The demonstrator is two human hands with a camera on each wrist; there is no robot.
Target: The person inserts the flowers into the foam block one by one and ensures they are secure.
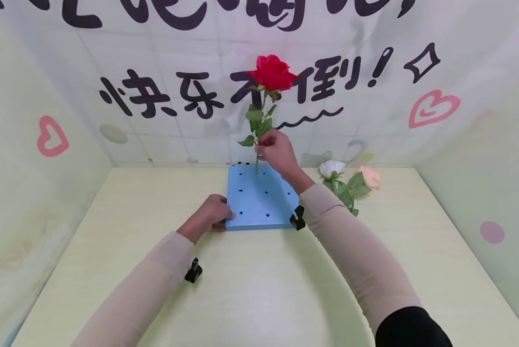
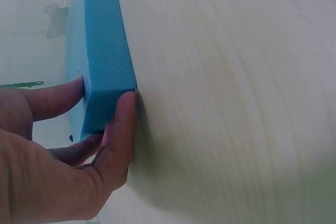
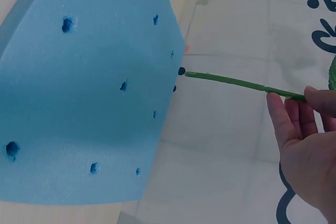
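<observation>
My right hand (image 1: 279, 152) pinches the green stem of a red artificial rose (image 1: 272, 73), holding it upright with the bloom on top. In the right wrist view the bare stem (image 3: 231, 80) points from the fingertips toward the blue foam board (image 1: 259, 205), its lower end apart from the holes. Small dark holes in rows dot the board's top face. At its near left corner my left hand (image 1: 209, 212) grips the board; the left wrist view shows the thumb (image 2: 60, 98) on the top face and fingers against the side.
Right of the board, a white rose (image 1: 331, 168) and a peach rose (image 1: 370, 177) lie on the pale wooden table (image 1: 242, 289), partly behind the right sleeve (image 1: 355, 241). A printed cloth backdrop (image 1: 164, 140) rises at the table's back edge, with more cloth at both sides.
</observation>
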